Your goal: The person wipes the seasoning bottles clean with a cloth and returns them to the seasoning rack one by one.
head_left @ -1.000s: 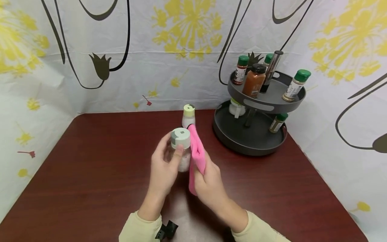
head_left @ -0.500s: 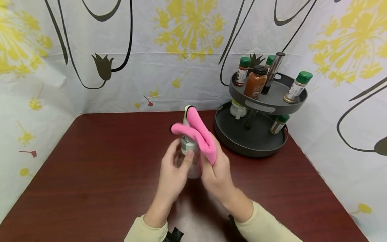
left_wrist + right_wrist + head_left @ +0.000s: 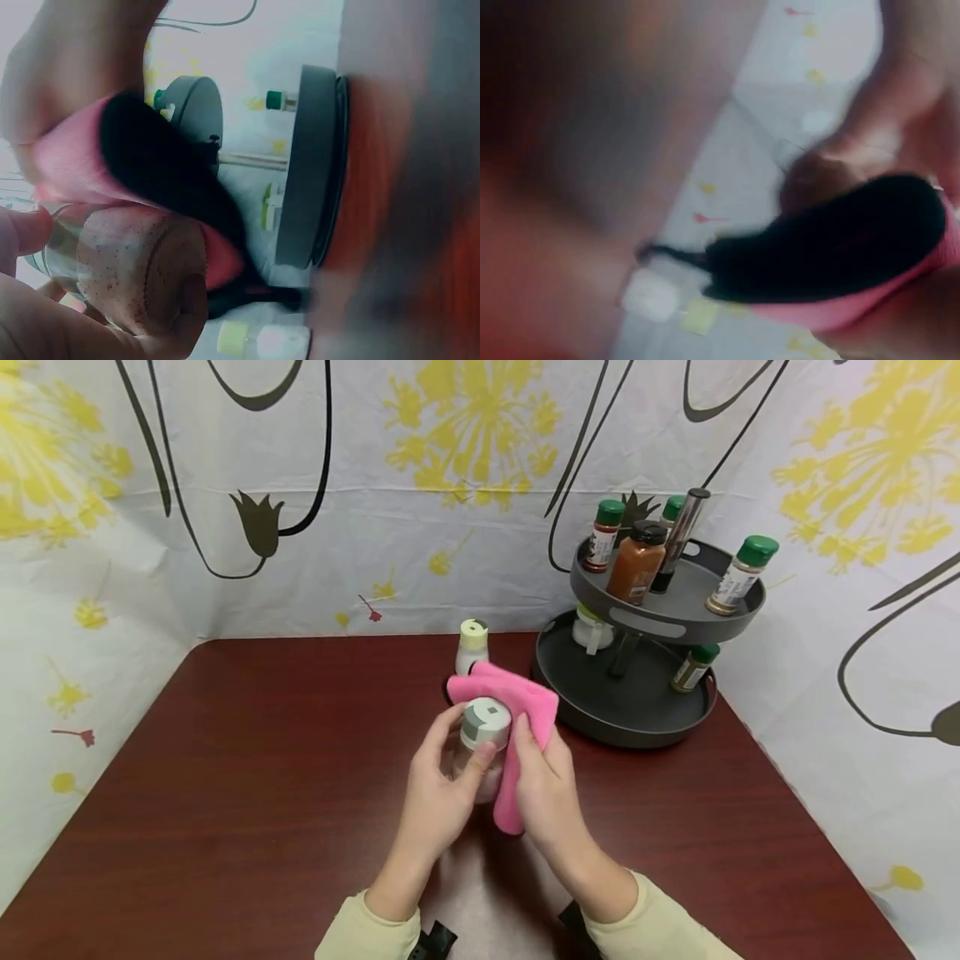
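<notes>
My left hand grips a clear shaker jar with a white and grey cap, held upright over the table. Thumb and fingers wrap its left side; in the left wrist view brownish specks show on the jar. In my right hand is a folded pink cloth, pressed to the right side of the jar and spreading behind the cap. The cloth's other face is black, seen in the left wrist view and blurred in the right wrist view, where a thin black loop hangs from the cloth.
Behind the cloth stands a second shaker with a pale yellow cap. A dark two-tier turntable at the back right bears several spice bottles and a small white jar. Patterned sheeting borders the dark red table.
The jar and both hands have moved slightly right. The cloth swung up over the cap, hiding it partly, then came down around the side and back, leaving the cap in view.
</notes>
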### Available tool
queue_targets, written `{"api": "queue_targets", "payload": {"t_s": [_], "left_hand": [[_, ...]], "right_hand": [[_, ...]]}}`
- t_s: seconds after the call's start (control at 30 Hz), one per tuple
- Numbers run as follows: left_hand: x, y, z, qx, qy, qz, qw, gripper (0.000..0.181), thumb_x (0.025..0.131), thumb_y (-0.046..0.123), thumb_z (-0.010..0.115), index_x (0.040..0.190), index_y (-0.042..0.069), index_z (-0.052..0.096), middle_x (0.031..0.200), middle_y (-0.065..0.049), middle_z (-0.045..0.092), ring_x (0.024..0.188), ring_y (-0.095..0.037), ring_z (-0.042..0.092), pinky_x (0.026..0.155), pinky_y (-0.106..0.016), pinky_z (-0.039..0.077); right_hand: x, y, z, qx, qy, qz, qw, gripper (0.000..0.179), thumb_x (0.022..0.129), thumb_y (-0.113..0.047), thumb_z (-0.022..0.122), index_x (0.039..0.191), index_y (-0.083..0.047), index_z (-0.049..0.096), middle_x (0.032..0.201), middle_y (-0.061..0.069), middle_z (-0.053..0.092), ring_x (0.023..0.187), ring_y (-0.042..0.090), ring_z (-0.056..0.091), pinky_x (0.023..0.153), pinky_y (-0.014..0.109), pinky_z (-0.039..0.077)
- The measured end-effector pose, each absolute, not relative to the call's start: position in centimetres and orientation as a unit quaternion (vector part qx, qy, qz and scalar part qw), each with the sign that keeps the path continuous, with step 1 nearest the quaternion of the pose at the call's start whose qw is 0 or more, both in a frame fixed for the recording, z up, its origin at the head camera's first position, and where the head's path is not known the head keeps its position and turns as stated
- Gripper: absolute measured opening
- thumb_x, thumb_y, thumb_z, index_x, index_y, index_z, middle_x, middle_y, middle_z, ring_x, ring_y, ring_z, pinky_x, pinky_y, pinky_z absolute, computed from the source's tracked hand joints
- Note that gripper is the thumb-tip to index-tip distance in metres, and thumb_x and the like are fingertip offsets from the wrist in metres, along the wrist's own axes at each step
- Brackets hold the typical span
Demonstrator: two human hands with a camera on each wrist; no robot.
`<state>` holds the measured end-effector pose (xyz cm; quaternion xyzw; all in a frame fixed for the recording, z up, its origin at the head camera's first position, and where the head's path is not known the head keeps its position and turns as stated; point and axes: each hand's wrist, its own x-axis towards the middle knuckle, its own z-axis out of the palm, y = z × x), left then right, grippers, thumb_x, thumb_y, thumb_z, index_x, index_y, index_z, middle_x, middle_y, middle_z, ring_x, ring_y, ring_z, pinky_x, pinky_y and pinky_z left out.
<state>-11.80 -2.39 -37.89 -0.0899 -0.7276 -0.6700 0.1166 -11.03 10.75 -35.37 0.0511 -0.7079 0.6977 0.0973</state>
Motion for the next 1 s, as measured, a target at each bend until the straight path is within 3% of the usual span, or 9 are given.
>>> {"api": "queue_targets", "payload": {"t_s": [0.13,0.27,0.43,0.53,0.6,0.8,0.9,1.0], "left_hand": [[-11.8,-2.2,-37.9,-0.097,-0.718,-0.679,0.12,0.052,0.098,0.016,0.077,0.147,0.018,0.059,0.134,-0.006,0.066,0.114,-0.021,0.065,0.098,-0.033,0.057],[-11.8,-2.5,-37.7,-0.104,-0.709,-0.682,0.142,0.052,0.098,0.011,0.077,0.147,0.014,0.059,0.132,-0.009,0.067,0.113,-0.022,0.065,0.096,-0.028,0.058],[-11.8,-3.1,-37.4,-0.092,-0.714,-0.675,0.162,0.053,0.098,0.01,0.077,0.148,0.012,0.06,0.132,-0.01,0.068,0.117,-0.023,0.064,0.106,-0.036,0.055],[-11.8,-3.1,-37.4,-0.086,-0.725,-0.666,0.15,0.052,0.098,0.014,0.077,0.147,0.015,0.061,0.134,-0.009,0.068,0.116,-0.024,0.065,0.105,-0.043,0.054],[-11.8,-3.0,-37.4,-0.084,-0.735,-0.659,0.134,0.051,0.099,0.018,0.077,0.147,0.017,0.061,0.135,-0.008,0.068,0.116,-0.025,0.065,0.104,-0.045,0.054],[-11.6,-2.5,-37.7,-0.088,-0.736,-0.661,0.117,0.05,0.099,0.018,0.077,0.146,0.015,0.061,0.135,-0.009,0.068,0.117,-0.025,0.066,0.102,-0.043,0.056],[-11.7,-2.5,-37.6,-0.091,-0.725,-0.67,0.131,0.051,0.099,0.015,0.077,0.147,0.013,0.06,0.134,-0.011,0.067,0.114,-0.025,0.066,0.097,-0.035,0.059],[-11.8,-2.8,-37.2,-0.089,-0.719,-0.673,0.149,0.052,0.099,0.014,0.076,0.148,0.012,0.06,0.133,-0.012,0.068,0.114,-0.024,0.066,0.097,-0.031,0.058]], "right_hand": [[-10.3,10.0,-35.0,0.085,-0.682,0.709,0.156,0.037,0.115,-0.02,0.041,0.145,0.0,0.052,0.137,0.012,0.062,0.126,0.013,0.057,0.109,0.018,0.046],[-9.6,8.9,-36.8,0.119,-0.68,0.704,0.165,0.04,0.116,-0.014,0.039,0.151,0.003,0.047,0.143,0.013,0.061,0.13,0.01,0.058,0.113,0.018,0.045],[-9.6,8.9,-38.3,0.067,-0.711,0.695,0.085,0.043,0.118,-0.025,0.036,0.149,-0.002,0.053,0.14,0.014,0.067,0.125,0.011,0.063,0.108,0.021,0.05],[-10.3,9.3,-37.5,0.011,-0.692,0.722,0.016,0.049,0.117,-0.036,0.034,0.147,-0.005,0.056,0.135,0.015,0.069,0.113,0.012,0.066,0.098,0.025,0.053],[-10.7,9.6,-36.3,-0.006,-0.665,0.747,-0.004,0.051,0.117,-0.04,0.033,0.149,-0.008,0.056,0.138,0.014,0.069,0.114,0.014,0.067,0.099,0.026,0.053],[-10.4,9.7,-34.0,0.028,-0.638,0.766,0.076,0.046,0.117,-0.038,0.035,0.146,-0.008,0.054,0.138,0.011,0.063,0.126,0.018,0.06,0.106,0.025,0.049],[-9.8,9.3,-35.0,0.052,-0.666,0.735,0.119,0.043,0.117,-0.032,0.036,0.142,-0.001,0.054,0.126,0.014,0.066,0.117,0.016,0.064,0.101,0.023,0.051],[-9.5,9.0,-36.9,0.063,-0.698,0.702,0.128,0.04,0.117,-0.024,0.035,0.134,0.004,0.059,0.113,0.017,0.07,0.104,0.012,0.067,0.095,0.023,0.054]]}}
